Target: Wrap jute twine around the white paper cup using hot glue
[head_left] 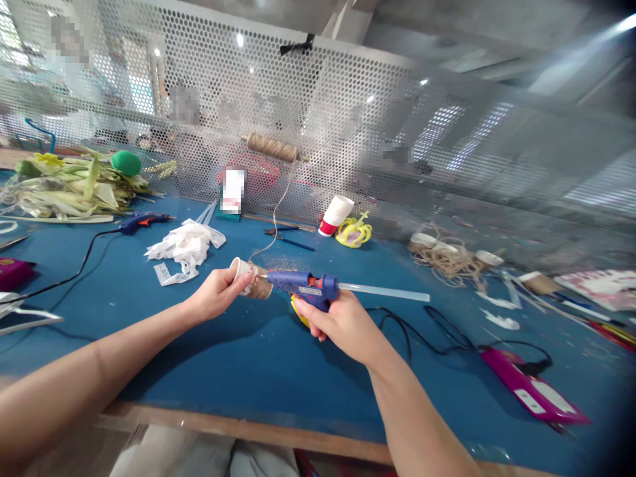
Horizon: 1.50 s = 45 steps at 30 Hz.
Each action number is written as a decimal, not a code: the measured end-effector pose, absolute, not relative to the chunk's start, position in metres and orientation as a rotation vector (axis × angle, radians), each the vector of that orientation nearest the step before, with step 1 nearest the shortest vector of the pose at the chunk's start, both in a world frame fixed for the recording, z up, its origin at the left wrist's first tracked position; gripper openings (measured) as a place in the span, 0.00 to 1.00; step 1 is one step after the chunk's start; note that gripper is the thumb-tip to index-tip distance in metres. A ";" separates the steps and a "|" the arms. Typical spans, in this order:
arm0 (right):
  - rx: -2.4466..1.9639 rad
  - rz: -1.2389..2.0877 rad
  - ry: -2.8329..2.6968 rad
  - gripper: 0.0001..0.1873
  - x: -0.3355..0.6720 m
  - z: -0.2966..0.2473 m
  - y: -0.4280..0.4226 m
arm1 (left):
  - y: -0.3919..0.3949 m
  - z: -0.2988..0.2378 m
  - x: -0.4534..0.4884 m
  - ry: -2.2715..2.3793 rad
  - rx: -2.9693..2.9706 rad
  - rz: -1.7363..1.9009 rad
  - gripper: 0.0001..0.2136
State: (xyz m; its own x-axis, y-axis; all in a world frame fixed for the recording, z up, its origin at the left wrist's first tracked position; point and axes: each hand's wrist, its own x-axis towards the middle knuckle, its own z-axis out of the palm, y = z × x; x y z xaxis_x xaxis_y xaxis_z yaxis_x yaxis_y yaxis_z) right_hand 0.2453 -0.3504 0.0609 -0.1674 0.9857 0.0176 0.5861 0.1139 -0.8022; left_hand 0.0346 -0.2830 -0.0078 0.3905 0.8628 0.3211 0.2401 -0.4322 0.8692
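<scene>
My left hand (216, 293) is closed round a small paper cup (242, 270) held on its side, part of it wrapped in brown twine (261, 287). My right hand (338, 324) grips a blue glue gun (304, 285) whose nozzle touches the twine-wrapped part of the cup. A clear glue stick (385, 292) sticks out of the gun's back to the right. A strand of twine runs up from the cup to a twine spool (272, 147) hung on the perforated panel. Both hands hover above the blue table (238, 371).
On the table lie a second blue glue gun (142, 220), white scraps (185, 246), stacked paper cups (335, 215), a yellow loop piece (354, 233), twine coils (447, 255), a pink power strip (531, 392) with black cords, and green leaves (69, 185) at far left.
</scene>
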 end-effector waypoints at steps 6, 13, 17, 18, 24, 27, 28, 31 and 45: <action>-1.563 0.859 -1.852 0.11 0.244 0.061 -0.354 | -0.285 -0.001 0.035 0.915 1.866 1.020 0.26; -1.613 0.456 -2.042 0.13 0.242 0.057 -0.357 | -0.286 0.001 0.037 0.987 1.809 1.030 0.27; -1.585 0.328 -2.095 0.13 0.241 0.055 -0.358 | -0.286 0.000 0.036 1.030 1.819 1.033 0.25; -1.577 0.312 -2.094 0.13 0.241 0.056 -0.358 | -0.286 -0.001 0.036 1.039 1.836 1.035 0.25; -1.585 0.352 -2.063 0.14 0.245 0.056 -0.357 | -0.286 -0.005 0.034 0.931 1.979 1.038 0.22; -1.591 0.398 -2.046 0.13 0.246 0.056 -0.356 | -0.287 -0.005 0.034 0.910 2.063 1.044 0.21; -1.586 0.402 -2.037 0.12 0.247 0.056 -0.356 | -0.287 -0.005 0.034 0.905 2.092 1.044 0.20; -1.579 0.395 -2.004 0.11 0.247 0.057 -0.355 | -0.287 -0.003 0.033 0.880 2.204 1.044 0.20; -1.617 0.460 -2.043 0.14 0.243 0.057 -0.358 | -0.285 -0.002 0.033 0.982 2.012 1.047 0.19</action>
State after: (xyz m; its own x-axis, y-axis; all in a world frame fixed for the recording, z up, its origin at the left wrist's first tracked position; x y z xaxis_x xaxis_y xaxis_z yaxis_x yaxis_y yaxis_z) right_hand 0.2434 -0.3584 0.0567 -0.1773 0.9697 0.1679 0.8041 0.2411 -0.5435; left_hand 0.0333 -0.2853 -0.0016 0.3979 0.8402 0.3685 0.3138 -0.5021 0.8059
